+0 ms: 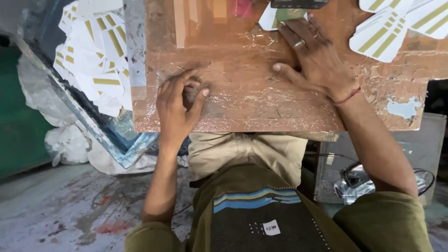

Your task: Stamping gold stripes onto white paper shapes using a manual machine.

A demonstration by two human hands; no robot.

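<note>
Your left hand (179, 105) curls loosely on the worn wooden table (242, 107), holding nothing. Your right hand (315, 58) lies open and flat, fingertips on a thin card (275, 17) — light, bendy, probably best pinched at its edge.

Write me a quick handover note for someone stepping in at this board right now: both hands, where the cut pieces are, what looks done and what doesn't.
Left hand: curled, fingertips pinching or picking at something small on the brown board; what it is cannot be told.
Right hand: flat, palm down on the board, fingertips on a white and green card at the far edge.
Cut white pieces with gold stripes: one fanned stack at the board's far right, a larger pile off its left side.
Done: many pieces are cut and piled.
Left: nothing lies at the board's middle; neither hand holds a piece.
</note>
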